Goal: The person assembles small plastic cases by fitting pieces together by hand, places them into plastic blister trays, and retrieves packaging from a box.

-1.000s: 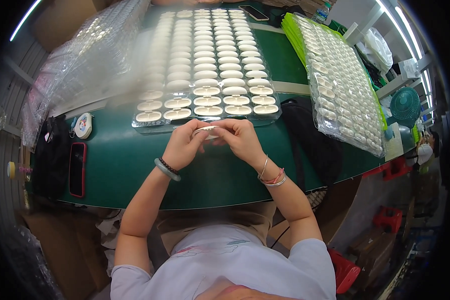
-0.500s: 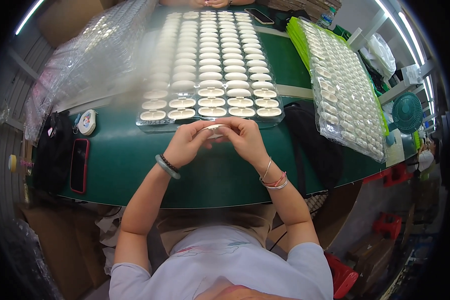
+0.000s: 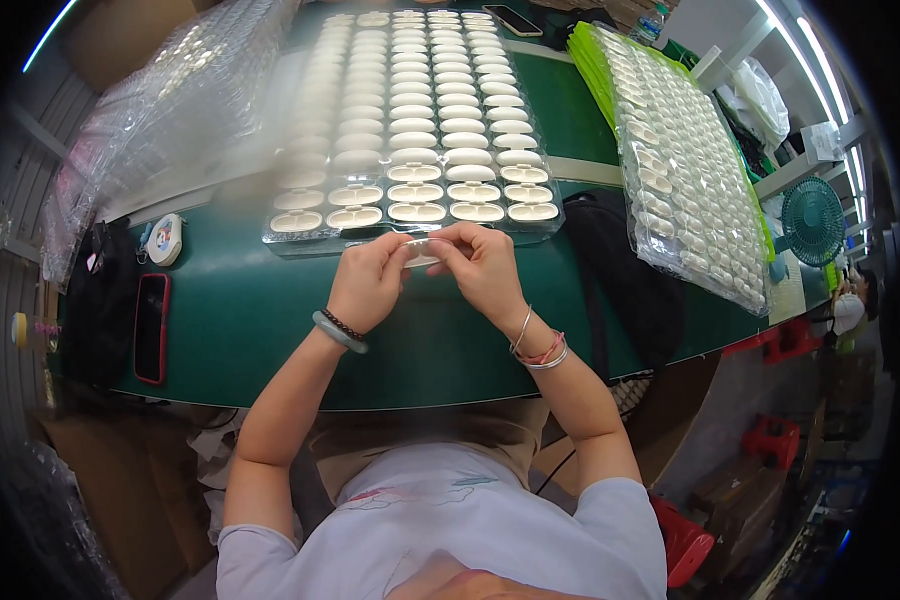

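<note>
A small white oval case [image 3: 422,256] is pinched between my two hands, just off the near edge of the tray. My left hand [image 3: 366,283] grips its left end with thumb and fingertips, and my right hand [image 3: 480,274] holds its right end. Fingers cover part of the case, so I cannot tell how far its lid stands up. Beyond my hands lies a clear plastic tray [image 3: 285,244] filled with rows of such cases. Those in the nearest rows have raised lids and show two hollows, like the open case [image 3: 417,212] in front; most farther ones are closed.
On the right leans another filled tray [image 3: 685,160] over green sheets, beside a black bag [image 3: 620,280]. Stacked clear trays [image 3: 185,110] rise on the left. A red-edged phone [image 3: 152,328] and a round white item [image 3: 164,240] lie on the green table [image 3: 240,330].
The whole view has shifted slightly, and the hands at the table's far end are out of sight. My fingers have shifted on the case, which shows more between them.
</note>
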{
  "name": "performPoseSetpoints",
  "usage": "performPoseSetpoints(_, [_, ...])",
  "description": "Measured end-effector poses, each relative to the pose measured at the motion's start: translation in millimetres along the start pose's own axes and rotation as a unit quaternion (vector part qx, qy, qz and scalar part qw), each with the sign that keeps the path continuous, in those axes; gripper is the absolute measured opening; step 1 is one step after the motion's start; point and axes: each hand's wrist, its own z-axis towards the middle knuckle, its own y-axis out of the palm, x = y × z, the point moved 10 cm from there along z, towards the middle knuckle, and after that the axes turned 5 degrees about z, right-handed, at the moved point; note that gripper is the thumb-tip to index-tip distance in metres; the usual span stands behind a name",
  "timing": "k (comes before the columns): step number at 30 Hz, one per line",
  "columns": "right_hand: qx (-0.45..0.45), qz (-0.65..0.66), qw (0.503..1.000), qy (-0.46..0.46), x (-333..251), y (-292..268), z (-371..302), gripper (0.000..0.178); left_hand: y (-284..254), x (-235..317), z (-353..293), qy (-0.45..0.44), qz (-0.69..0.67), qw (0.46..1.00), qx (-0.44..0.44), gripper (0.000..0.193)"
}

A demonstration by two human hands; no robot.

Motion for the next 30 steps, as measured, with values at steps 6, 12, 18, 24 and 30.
performPoseSetpoints(6, [-0.013,-0.010,1.000,-0.006,2.4,-1.3,3.8,0.017,-1.8,-7.8,3.2,0.000,-0.058,0.998,0.017,0.019])
performPoseSetpoints(12, [0.058,0.050,0.996,-0.043,-4.2,-22.9,8.5,0.025,-61.9,-8.0,21.3,0.031,-0.006,0.987,0.158,0.012])
performPoseSetpoints(18, [0.032,-0.018,0.994,-0.102,-29.2,-28.0,5.1,0.015,-95.1,-9.7,75.6,0.133,0.340,0.910,0.197,0.012])
performPoseSetpoints(24, [-0.044,-0.039,0.981,-0.184,-100.7,-24.9,-79.5,0.011,-87.2,-4.3,83.0,0.170,0.380,0.897,0.147,0.017])
performPoseSetpoints(30, [-0.252,0.035,0.967,0.031,-41.0,1.2,-217.0,0.013,-80.0,-39.6,109.3,0.136,0.346,0.924,0.095,0.016])
